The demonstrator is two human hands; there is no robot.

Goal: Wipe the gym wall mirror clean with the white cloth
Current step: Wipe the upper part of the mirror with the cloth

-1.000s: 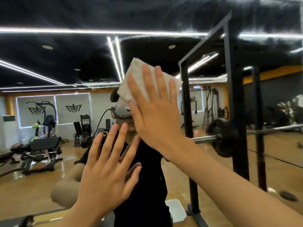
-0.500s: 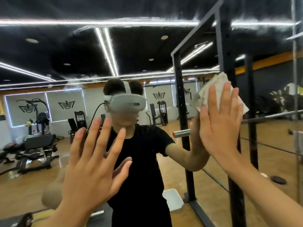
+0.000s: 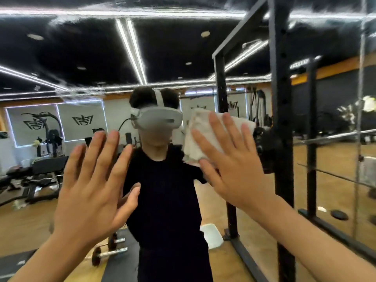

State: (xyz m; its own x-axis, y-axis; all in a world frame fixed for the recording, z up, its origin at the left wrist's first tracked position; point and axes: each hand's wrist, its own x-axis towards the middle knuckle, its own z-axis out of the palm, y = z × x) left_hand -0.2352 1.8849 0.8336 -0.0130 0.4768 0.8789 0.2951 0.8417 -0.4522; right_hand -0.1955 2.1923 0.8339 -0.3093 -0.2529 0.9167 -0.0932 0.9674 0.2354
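Observation:
The wall mirror (image 3: 183, 58) fills the view and reflects the gym and a person in a black shirt. My right hand (image 3: 234, 165) lies flat with straight spread fingers and presses the white cloth (image 3: 200, 127) against the glass right of centre. The cloth shows above and left of the fingers. My left hand (image 3: 91, 186) is flat on the mirror at the lower left, fingers spread, with nothing in it.
A black squat rack upright (image 3: 281, 119) with a barbell (image 3: 335, 137) stands at the right, close to my right hand. A vertical mirror seam (image 3: 360, 98) runs further right. Reflected benches and dumbbells (image 3: 109, 251) lie low on the left.
My right hand has swept the cloth from the upper middle out to the right, then back left and lower. My left hand has stayed flat on the glass.

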